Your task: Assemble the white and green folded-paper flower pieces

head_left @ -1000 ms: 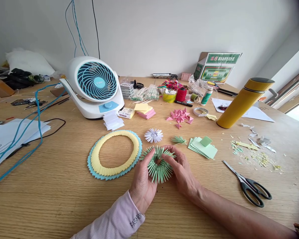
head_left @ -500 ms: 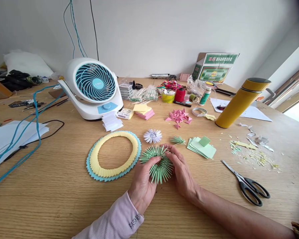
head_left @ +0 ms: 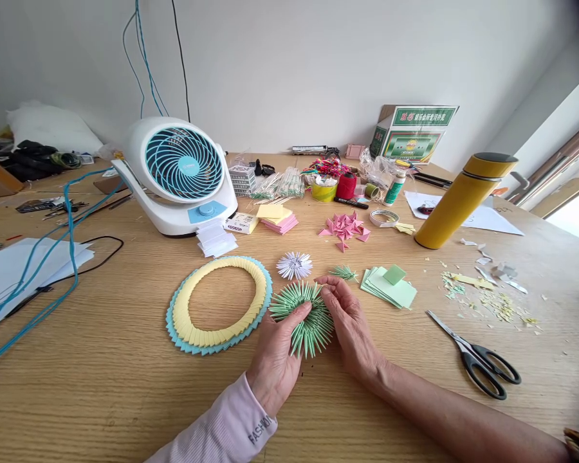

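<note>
A round green ring of folded paper spikes (head_left: pixel 313 335) is tilted up above the table in front of me. My left hand (head_left: pixel 275 357) grips it from the lower left, thumb laid over its centre and the other fingers hidden underneath. At its upper right edge, the fingers of my right hand (head_left: pixel 353 325) are closed in a pinch on the spikes. Just beyond lie a small white spiked paper ring (head_left: pixel 294 265) and a little bunch of green folded pieces (head_left: pixel 343 273). To the left rests a large yellow and blue folded-paper ring (head_left: pixel 183 325).
Green paper slips (head_left: pixel 390 289) lie right of my hands, with black-handled scissors (head_left: pixel 477 360) and paper scraps (head_left: pixel 496 305) further right. Pink folded pieces (head_left: pixel 345 226) sit behind. A white fan (head_left: pixel 183 173) stands back left; a yellow flask (head_left: pixel 463 202) stands back right.
My right thumb and fingertips have shifted slightly at the ring's upper right edge. The ring stays in my left hand, and the whole view has moved a little.
</note>
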`<state>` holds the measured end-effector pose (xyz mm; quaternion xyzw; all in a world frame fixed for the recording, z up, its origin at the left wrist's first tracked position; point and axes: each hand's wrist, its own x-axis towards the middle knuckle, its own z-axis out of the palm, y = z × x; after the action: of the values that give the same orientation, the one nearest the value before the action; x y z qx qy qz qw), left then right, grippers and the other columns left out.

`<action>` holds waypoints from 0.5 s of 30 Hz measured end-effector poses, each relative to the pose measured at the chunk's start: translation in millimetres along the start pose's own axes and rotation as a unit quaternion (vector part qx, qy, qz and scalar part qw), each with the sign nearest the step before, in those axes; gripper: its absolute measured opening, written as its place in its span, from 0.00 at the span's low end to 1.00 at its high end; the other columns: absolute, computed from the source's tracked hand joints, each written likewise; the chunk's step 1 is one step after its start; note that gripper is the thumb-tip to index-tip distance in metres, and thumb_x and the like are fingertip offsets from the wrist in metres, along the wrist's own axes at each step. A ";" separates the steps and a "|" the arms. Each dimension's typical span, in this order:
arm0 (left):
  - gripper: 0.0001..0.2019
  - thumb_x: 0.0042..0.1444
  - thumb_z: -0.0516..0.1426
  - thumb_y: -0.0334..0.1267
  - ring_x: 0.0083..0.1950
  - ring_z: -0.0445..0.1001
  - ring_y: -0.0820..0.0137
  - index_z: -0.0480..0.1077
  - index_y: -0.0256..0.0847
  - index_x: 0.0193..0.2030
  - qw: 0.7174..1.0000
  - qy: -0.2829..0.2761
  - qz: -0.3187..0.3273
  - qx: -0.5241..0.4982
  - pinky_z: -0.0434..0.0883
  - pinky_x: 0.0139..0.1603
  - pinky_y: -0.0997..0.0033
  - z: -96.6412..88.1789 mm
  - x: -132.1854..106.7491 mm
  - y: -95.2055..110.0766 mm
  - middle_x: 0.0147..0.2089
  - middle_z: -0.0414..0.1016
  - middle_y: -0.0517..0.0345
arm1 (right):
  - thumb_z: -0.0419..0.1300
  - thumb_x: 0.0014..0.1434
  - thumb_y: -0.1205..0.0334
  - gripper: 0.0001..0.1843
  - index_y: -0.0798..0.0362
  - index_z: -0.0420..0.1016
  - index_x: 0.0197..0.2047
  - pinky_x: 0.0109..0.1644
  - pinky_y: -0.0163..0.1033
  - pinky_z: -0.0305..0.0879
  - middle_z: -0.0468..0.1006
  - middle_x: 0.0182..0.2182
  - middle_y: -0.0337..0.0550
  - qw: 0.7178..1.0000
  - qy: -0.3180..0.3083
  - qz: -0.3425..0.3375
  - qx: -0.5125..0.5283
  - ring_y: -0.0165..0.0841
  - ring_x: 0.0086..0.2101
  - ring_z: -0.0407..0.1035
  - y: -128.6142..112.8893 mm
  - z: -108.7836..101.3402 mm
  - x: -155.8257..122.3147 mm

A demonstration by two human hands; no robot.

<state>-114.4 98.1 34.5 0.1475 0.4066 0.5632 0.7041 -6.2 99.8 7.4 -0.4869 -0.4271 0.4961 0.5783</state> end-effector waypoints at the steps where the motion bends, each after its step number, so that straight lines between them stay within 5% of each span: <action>1: 0.23 0.42 0.68 0.23 0.45 0.81 0.60 0.76 0.38 0.48 1.000 0.001 0.001 0.002 0.77 0.50 0.62 -0.2 0.3 -0.2 0.41 0.83 0.53 | 0.59 0.63 0.47 0.13 0.47 0.70 0.43 0.39 0.37 0.66 0.72 0.35 0.38 1.000 0.002 -0.005 -0.001 0.35 0.35 0.68 0.6 0.0 0.3; 15: 0.15 0.42 0.69 0.26 0.48 0.81 0.58 0.77 0.36 0.40 1.000 -0.020 -0.011 -0.007 0.76 0.51 0.61 -4.1 4.5 -3.3 0.45 0.83 0.50 | 0.55 0.66 0.45 0.14 0.46 0.64 0.41 0.31 0.34 0.61 0.66 0.33 0.35 0.999 -0.027 -0.020 -0.031 0.31 0.29 0.61 0.8 1.0 -2.9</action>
<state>-115.1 100.1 27.9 0.1495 0.3902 0.5548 0.7194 -7.7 97.1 6.7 -0.4817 -0.4676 0.4841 0.5613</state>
